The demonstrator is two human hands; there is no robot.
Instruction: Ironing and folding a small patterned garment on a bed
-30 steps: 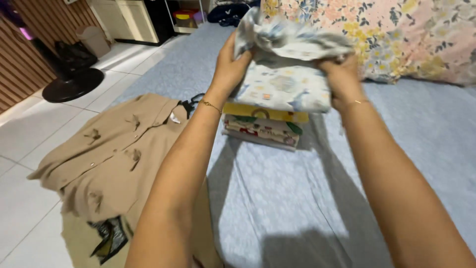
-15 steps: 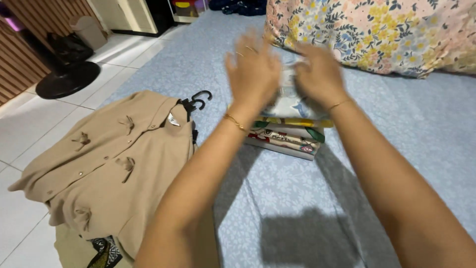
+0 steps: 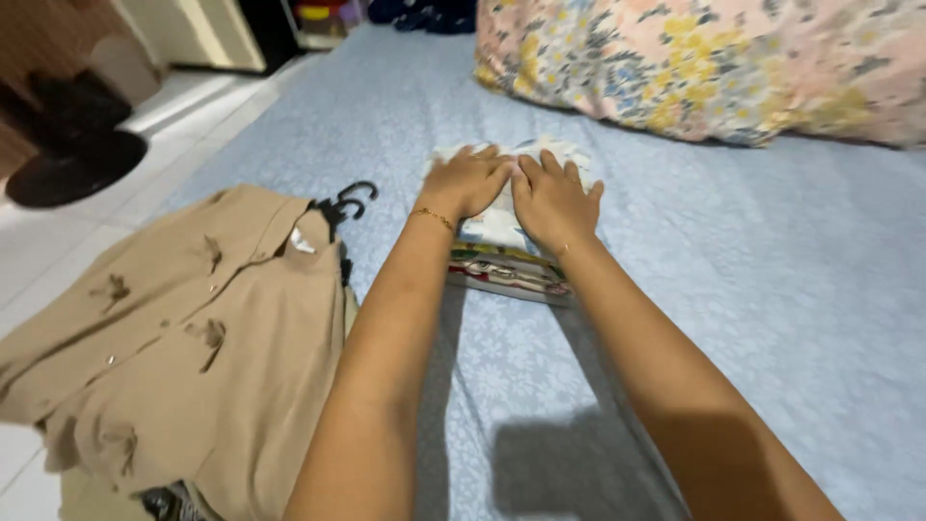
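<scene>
Blue bedsheet (image 3: 733,270), floral pillow (image 3: 714,68), tiled floor (image 3: 39,251)

Both forearms are bare, no sleeves showing. A thin gold chain bracelet (image 3: 433,218) circles the left wrist; a finer gold bracelet (image 3: 562,250) rings the right wrist.

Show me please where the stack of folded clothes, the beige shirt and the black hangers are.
stack of folded clothes (image 3: 506,275): head view, its front edge below the hands.
beige shirt (image 3: 193,347): head view, its buttoned front.
black hangers (image 3: 345,200): head view, the hooks.
</scene>
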